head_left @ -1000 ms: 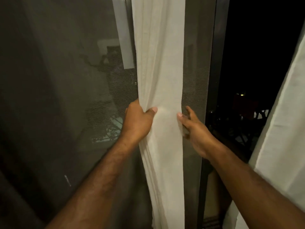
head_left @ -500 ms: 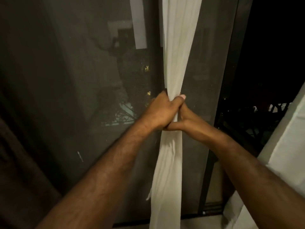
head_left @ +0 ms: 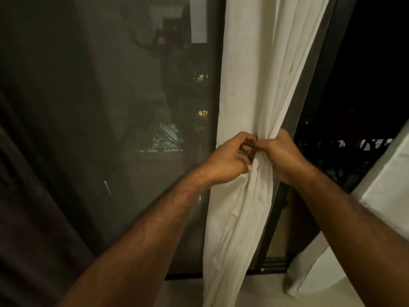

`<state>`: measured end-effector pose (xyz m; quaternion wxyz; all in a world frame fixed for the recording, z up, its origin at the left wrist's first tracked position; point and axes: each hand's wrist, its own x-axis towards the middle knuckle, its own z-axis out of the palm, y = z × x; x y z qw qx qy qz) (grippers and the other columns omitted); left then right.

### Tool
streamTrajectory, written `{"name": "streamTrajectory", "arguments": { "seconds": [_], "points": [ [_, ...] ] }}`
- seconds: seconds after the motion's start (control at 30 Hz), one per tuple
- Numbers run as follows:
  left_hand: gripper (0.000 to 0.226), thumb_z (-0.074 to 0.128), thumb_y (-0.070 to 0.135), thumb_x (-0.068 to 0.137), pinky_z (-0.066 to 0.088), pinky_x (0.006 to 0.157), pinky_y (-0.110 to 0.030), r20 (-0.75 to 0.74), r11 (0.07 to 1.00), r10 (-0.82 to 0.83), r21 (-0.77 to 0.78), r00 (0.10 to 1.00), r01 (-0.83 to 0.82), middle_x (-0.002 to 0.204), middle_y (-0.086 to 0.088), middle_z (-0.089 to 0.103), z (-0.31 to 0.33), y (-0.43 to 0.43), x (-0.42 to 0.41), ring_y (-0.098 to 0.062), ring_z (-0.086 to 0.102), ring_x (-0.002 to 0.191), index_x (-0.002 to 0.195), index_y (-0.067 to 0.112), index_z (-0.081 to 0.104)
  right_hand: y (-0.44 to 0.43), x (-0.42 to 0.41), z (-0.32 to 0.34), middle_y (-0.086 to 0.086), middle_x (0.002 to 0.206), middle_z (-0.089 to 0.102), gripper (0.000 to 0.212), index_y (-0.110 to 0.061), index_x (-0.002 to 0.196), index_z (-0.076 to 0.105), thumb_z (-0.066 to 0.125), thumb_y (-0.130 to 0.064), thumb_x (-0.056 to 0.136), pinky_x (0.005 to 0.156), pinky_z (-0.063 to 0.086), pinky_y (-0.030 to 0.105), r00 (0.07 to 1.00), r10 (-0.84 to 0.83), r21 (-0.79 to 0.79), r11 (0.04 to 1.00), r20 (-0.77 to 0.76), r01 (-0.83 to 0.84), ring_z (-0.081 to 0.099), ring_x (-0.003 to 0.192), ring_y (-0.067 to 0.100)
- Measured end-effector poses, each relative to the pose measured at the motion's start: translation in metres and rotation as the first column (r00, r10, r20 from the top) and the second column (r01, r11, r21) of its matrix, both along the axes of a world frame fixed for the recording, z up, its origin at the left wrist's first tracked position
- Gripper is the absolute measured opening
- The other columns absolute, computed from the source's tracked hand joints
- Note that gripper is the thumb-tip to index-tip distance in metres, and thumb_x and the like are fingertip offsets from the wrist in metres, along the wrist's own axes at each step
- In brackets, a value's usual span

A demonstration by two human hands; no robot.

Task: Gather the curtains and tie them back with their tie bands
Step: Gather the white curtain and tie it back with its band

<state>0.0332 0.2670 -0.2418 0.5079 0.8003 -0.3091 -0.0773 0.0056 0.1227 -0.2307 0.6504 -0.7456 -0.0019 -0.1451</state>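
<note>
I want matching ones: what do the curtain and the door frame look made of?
Curtain: thin matte off-white woven cloth, maybe cotton or linen; it creases softly where both hands bunch it. Door frame: dark, smooth, straight-edged, probably painted metal, though I can't be sure.

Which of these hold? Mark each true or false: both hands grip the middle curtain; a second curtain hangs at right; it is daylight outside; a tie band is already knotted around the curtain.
1. Both the left hand and right hand grip the middle curtain. True.
2. A second curtain hangs at right. True.
3. It is daylight outside. False: the window shows darkness with lit points.
4. A tie band is knotted around the curtain. False: none is visible.
</note>
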Motion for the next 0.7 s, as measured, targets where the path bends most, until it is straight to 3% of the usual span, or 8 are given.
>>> {"name": "streamTrajectory", "arguments": {
  "seconds": [0.07, 0.2, 0.33, 0.47, 0.53, 0.63, 0.7],
  "points": [
    [0.051, 0.070, -0.009, 0.077, 0.058, 0.084, -0.033, -0.006, 1.000, 0.014, 0.007, 1.000, -0.014, 0.100, -0.003, 0.060, -0.015, -0.003, 0.003, -0.011, 0.059, 0.081, 0.113, 0.022, 0.053, -0.003, -0.003, -0.002, 0.005, 0.100, 0.069, 0.035, -0.022, 0.098, 0.062, 0.055, 0.010, 0.085, 0.085, 0.056, 0.042, 0.999, -0.031, 0.035, 0.999, -0.013, 0.031, 0.068, 0.097, 0.024],
    [0.050, 0.090, 0.017, 0.064, 0.058, 0.078, -0.041, 0.093, 0.983, 0.076, 0.159, 0.993, -0.090, 0.088, 0.001, 0.062, -0.044, -0.005, 0.011, -0.011, 0.057, 0.071, 0.096, 0.025, 0.052, -0.007, -0.010, -0.004, 0.015, 0.096, 0.064, 0.045, -0.008, 0.096, 0.064, 0.034, 0.018, 0.075, 0.088, 0.056, 0.052, 0.999, 0.009, 0.390, 0.921, -0.052, 0.012, 0.065, 0.095, 0.037],
    [0.042, 0.091, 0.027, 0.063, 0.057, 0.075, -0.044, 0.173, 0.943, 0.114, 0.290, 0.978, -0.161, 0.078, 0.008, 0.063, -0.065, -0.006, 0.008, -0.016, 0.063, 0.074, 0.084, 0.019, 0.056, -0.008, -0.014, -0.003, 0.015, 0.093, 0.064, 0.035, -0.004, 0.096, 0.064, 0.038, 0.013, 0.080, 0.087, 0.057, 0.051, 0.994, 0.028, 0.454, 0.891, -0.104, 0.023, 0.065, 0.092, 0.037],
    [0.043, 0.082, 0.032, 0.073, 0.056, 0.073, -0.042, 0.219, 0.944, 0.228, 0.190, 0.949, -0.271, 0.082, 0.009, 0.061, -0.069, -0.008, 0.003, -0.015, 0.063, 0.077, 0.098, 0.027, 0.048, -0.009, -0.017, -0.003, 0.014, 0.096, 0.074, 0.020, -0.005, 0.107, 0.066, 0.054, -0.001, 0.091, 0.078, 0.062, 0.043, 0.985, 0.135, 0.432, 0.898, -0.105, -0.077, 0.074, 0.090, 0.030],
    [0.038, 0.077, 0.036, 0.078, 0.056, 0.072, -0.040, 0.256, 0.945, 0.249, 0.148, 0.934, -0.293, 0.084, 0.010, 0.062, -0.063, -0.010, 0.002, -0.014, 0.063, 0.078, 0.103, 0.029, 0.048, -0.009, -0.017, -0.005, 0.007, 0.105, 0.077, 0.026, -0.013, 0.118, 0.065, 0.065, -0.013, 0.092, 0.081, 0.062, 0.039, 0.973, 0.214, 0.281, 0.942, -0.088, -0.182, 0.075, 0.098, 0.024],
    [0.034, 0.072, 0.034, 0.081, 0.057, 0.074, -0.041, 0.294, 0.940, 0.236, 0.173, 0.926, -0.294, 0.089, 0.007, 0.065, -0.055, -0.015, 0.003, -0.016, 0.065, 0.080, 0.106, 0.026, 0.050, 0.002, -0.014, -0.008, -0.005, 0.105, 0.076, 0.030, -0.035, 0.108, 0.062, 0.075, -0.020, 0.086, 0.088, 0.058, 0.032, 0.994, 0.106, 0.036, 0.994, -0.026, -0.105, 0.072, 0.100, 0.010],
    [0.034, 0.070, 0.025, 0.082, 0.057, 0.073, -0.043, 0.294, 0.945, 0.230, 0.159, 0.928, -0.285, 0.089, 0.004, 0.066, -0.056, -0.017, 0.002, -0.020, 0.066, 0.080, 0.108, 0.025, 0.047, 0.010, -0.013, -0.007, -0.006, 0.102, 0.073, 0.022, -0.038, 0.097, 0.061, 0.070, -0.019, 0.092, 0.093, 0.057, 0.035, 0.999, 0.002, 0.003, 1.000, 0.036, -0.002, 0.071, 0.097, 0.010]
  ]
}}
